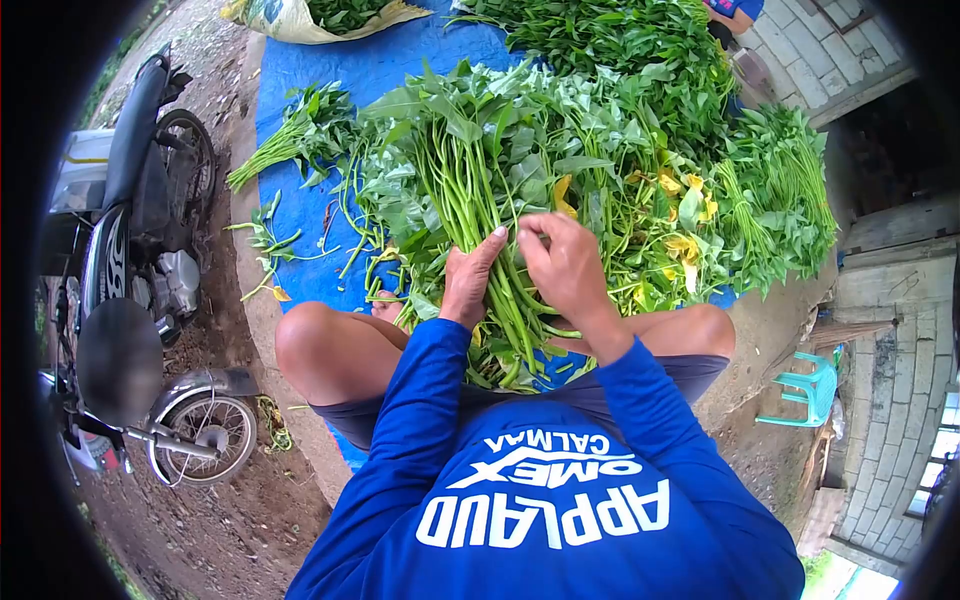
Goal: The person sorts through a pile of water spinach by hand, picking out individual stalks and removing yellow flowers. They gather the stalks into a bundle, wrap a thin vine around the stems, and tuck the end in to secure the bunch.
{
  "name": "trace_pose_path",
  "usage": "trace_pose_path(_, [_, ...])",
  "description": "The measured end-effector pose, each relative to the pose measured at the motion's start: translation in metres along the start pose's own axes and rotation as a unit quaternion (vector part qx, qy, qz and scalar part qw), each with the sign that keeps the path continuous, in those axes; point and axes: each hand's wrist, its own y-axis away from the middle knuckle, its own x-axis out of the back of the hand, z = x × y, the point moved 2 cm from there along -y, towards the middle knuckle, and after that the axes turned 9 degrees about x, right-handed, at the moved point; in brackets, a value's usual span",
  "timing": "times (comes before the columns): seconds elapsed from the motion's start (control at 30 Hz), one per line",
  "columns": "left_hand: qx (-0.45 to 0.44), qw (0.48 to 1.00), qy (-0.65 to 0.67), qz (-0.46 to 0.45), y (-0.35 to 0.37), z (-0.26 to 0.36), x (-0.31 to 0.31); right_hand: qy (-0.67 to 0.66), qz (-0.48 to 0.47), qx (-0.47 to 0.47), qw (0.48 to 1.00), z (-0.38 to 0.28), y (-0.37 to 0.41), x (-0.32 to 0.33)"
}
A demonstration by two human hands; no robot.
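Outdoor yard, blue tarp (300, 90) | leafy green bunch (480, 170) on tarp between the knees | left hand (468, 285) curled round its stems, right hand (565, 268) pinching a few stalks | likely light, floppy, easily bruised; grip stems, not leaves | motorcycle (140, 260) well apart

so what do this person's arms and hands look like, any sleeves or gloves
Both arms are covered by long bright blue fabric sleeves that end at the wrists. They belong to a blue shirt with white printed lettering on the front. The left hand and right hand are bare, with no gloves, and no ring or watch shows.
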Motion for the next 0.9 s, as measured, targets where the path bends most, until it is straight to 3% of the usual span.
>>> trace_pose_path(0.1, [-0.002, 1.0, 0.009, -0.019, -0.001, -0.004, -0.002, 0.016, -0.049, -0.017, 0.999, 0.01, -0.038, -0.025])
trace_pose_path(0.2, [-0.035, 0.998, -0.049, 0.003, 0.003, 0.0, -0.004, 0.128, -0.161, -0.122, 0.971, 0.037, -0.063, -0.044])
trace_pose_path(0.33, [-0.058, 0.995, -0.079, 0.011, 0.011, 0.007, -0.003, -0.048, -0.224, -0.259, 0.938, 0.054, -0.056, -0.045])
trace_pose_path(0.43, [-0.078, 0.993, -0.089, 0.008, 0.01, 0.006, -0.002, -0.14, -0.212, -0.32, 0.913, 0.065, -0.048, -0.045])
trace_pose_path(0.53, [-0.088, 0.989, -0.111, 0.04, 0.014, 0.011, -0.004, -0.222, -0.036, -0.218, 0.949, 0.061, -0.047, -0.026])
trace_pose_path(0.67, [-0.1, 0.972, -0.188, 0.102, 0.013, 0.014, -0.001, -0.16, 0.118, -0.142, 0.97, 0.076, -0.056, 0.016])
trace_pose_path(0.77, [-0.117, 0.97, -0.19, 0.095, 0.013, 0.014, -0.005, -0.006, 0.146, -0.149, 0.978, 0.035, -0.073, 0.059])
trace_pose_path(0.9, [-0.106, 0.962, -0.225, 0.111, 0.013, 0.013, -0.006, 0.059, 0.095, -0.126, 0.986, 0.028, -0.085, 0.059])
